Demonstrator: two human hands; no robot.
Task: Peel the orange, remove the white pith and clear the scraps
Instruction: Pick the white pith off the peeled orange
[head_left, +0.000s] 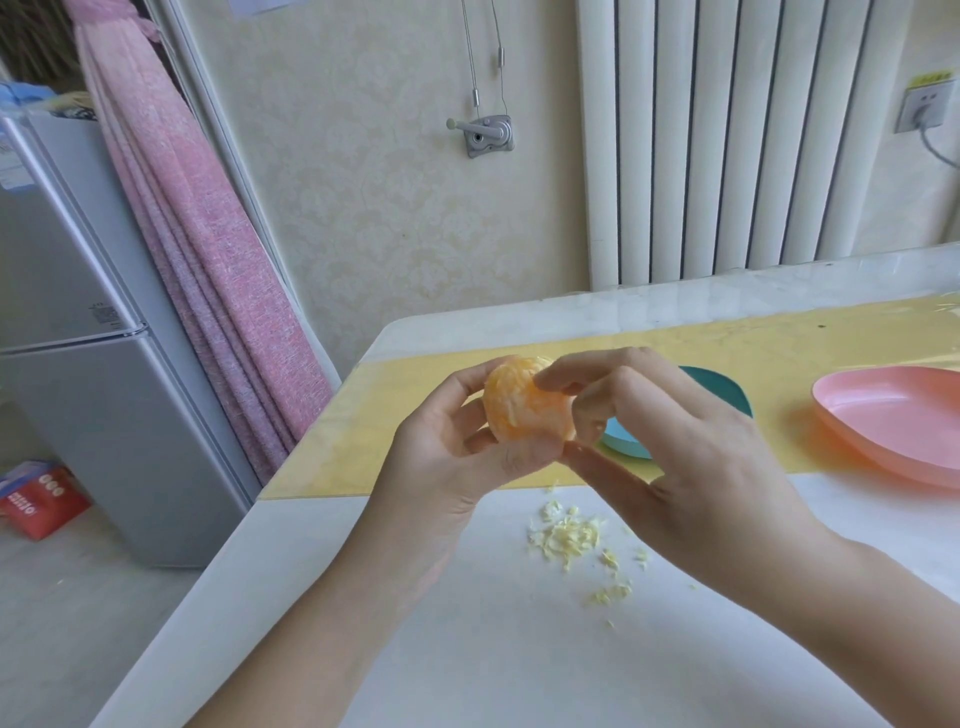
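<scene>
One peeled orange (527, 408) is held at centre frame, raised clear of the table, its surface streaked with pale pith. The left hand (452, 452) grips it from the left and beneath, fingers curled behind the fruit and thumb across the lower front. The right hand (675, 452) comes in from the right. Its index fingertip (545, 381) bears on the fruit's upper right face, its thumb tip meets the lower right edge, and its other fingers are curled. Whether a pith strand is pinched there cannot be told.

Governing relation: the streaked face lies up and left of the right fingertips. On that basis the right hand does the picking and the left would have to turn the fruit to present fresh areas. Judged stage: pith removal, well advanced.

Pith scraps (569, 535) lie scattered at lower centre on the white table (441, 639). A blue dish (724, 387) is partly hidden behind the right hand. A pink dish (893, 421) sits at the right edge on the yellow mat (405, 415).
</scene>
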